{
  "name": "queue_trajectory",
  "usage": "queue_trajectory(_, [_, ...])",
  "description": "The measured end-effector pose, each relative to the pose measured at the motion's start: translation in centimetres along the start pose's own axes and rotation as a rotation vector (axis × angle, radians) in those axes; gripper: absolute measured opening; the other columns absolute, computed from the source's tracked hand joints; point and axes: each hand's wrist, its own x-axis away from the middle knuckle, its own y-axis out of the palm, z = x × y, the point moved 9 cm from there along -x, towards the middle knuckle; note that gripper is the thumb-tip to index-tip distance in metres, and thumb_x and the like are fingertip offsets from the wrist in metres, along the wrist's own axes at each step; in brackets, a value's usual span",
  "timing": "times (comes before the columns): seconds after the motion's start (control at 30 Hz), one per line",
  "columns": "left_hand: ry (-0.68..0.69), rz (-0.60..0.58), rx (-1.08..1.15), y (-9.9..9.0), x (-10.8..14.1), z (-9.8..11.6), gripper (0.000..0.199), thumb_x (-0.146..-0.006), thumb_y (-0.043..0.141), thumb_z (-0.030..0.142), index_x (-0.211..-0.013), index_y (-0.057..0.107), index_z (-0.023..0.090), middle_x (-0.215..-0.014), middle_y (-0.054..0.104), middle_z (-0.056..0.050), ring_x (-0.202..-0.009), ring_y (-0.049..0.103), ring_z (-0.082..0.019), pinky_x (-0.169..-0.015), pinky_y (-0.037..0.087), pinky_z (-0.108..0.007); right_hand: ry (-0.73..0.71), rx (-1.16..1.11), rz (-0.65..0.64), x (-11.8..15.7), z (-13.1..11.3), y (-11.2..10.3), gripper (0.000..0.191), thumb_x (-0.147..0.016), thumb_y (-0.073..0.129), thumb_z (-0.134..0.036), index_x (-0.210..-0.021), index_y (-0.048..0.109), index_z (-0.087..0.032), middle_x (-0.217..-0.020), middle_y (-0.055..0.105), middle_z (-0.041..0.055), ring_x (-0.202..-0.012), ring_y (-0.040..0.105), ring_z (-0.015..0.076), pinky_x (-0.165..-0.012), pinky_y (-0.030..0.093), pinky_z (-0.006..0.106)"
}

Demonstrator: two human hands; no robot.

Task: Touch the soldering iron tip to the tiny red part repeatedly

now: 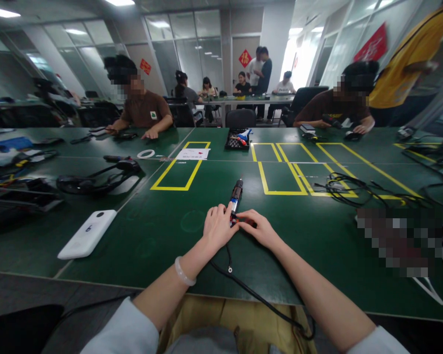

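A slim, dark corded electric screwdriver [237, 192], with a silvery and blue section, lies on the green table and points away from me. My left hand [217, 225] is closed around its rear part, the index finger stretched along the body. From the other side, my right hand [257, 227] pinches at the rear end, where small red and dark parts show between the fingers. Exactly what the right fingertips grip is hidden. A black cord [251, 292] runs from beneath my hands over the table's front edge, with a small metal ring terminal [230, 269] close by.
A white power bank [87, 235] lies at left, near a black headset [96, 182]. Ahead stands a black tray [237, 139] of small parts. Yellow tape outlines [282, 192] and coiled black cables [345, 186] lie right. Two co-workers sit across the table.
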Motion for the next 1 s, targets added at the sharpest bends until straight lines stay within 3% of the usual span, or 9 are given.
queue_trajectory(0.13, [0.013,0.032,-0.039,-1.0,1.1,-1.8,0.065,-0.082,0.053,0.051,-0.138,0.042,0.019,-0.103,0.054,-0.011,-0.097,0.050,-0.025,-0.097,0.033,-0.041,0.060,-0.019,0.024,0.0,1.0,-0.4,0.027,-0.088,0.056,-0.030,-0.112,0.063,-0.022,-0.097,0.061,0.0045,-0.076,0.056,0.0140,-0.070,0.047,0.028])
queue_trajectory(0.27, [-0.040,0.002,-0.112,-1.6,2.8,-6.2,0.063,-0.085,0.047,0.053,-0.139,0.041,0.020,-0.104,0.055,-0.011,-0.094,0.051,-0.026,-0.095,0.035,-0.042,0.074,0.004,0.004,0.1,0.9,-0.3,0.024,-0.087,0.055,-0.027,-0.109,0.064,-0.022,-0.095,0.061,0.0042,-0.077,0.056,0.0142,-0.069,0.046,0.028])
queue_trajectory(0.6, [-0.377,-0.106,-0.328,-2.3,8.9,-24.9,0.070,-0.087,0.033,0.059,-0.142,0.039,0.016,-0.124,0.052,-0.018,-0.113,0.048,-0.035,-0.106,0.020,-0.054,0.082,0.073,-0.021,0.1,-0.1,0.1,0.023,-0.088,0.054,-0.024,-0.108,0.065,-0.020,-0.093,0.057,0.0037,-0.073,0.055,0.0125,-0.069,0.044,0.027])
queue_trajectory(0.73, [-0.510,-0.195,-0.318,-2.8,11.1,-30.9,0.070,-0.089,0.029,0.059,-0.144,0.036,0.017,-0.133,0.049,-0.017,-0.117,0.047,-0.037,-0.106,0.014,-0.059,0.078,0.088,-0.024,0.1,-0.1,0.2,0.023,-0.088,0.054,-0.024,-0.107,0.065,-0.020,-0.094,0.058,0.0038,-0.074,0.055,0.0129,-0.069,0.044,0.027])
queue_trajectory(0.87, [-0.569,-0.287,-0.312,-3.2,12.1,-34.3,0.068,-0.088,0.029,0.060,-0.145,0.033,0.022,-0.140,0.045,-0.015,-0.121,0.045,-0.037,-0.106,0.013,-0.060,0.083,0.083,-0.030,0.2,-0.1,0.2,0.022,-0.088,0.053,-0.024,-0.107,0.065,-0.021,-0.095,0.058,0.0043,-0.076,0.056,0.0135,-0.070,0.045,0.028])
queue_trajectory(1.0, [-0.576,-0.344,-0.342,-3.1,12.4,-35.8,0.065,-0.089,0.030,0.058,-0.146,0.029,0.027,-0.146,0.041,-0.012,-0.126,0.041,-0.034,-0.108,0.010,-0.058,0.086,0.084,-0.032,0.2,0.1,0.2,0.023,-0.088,0.054,-0.025,-0.108,0.065,-0.021,-0.094,0.058,0.0043,-0.076,0.056,0.0138,-0.070,0.045,0.028])
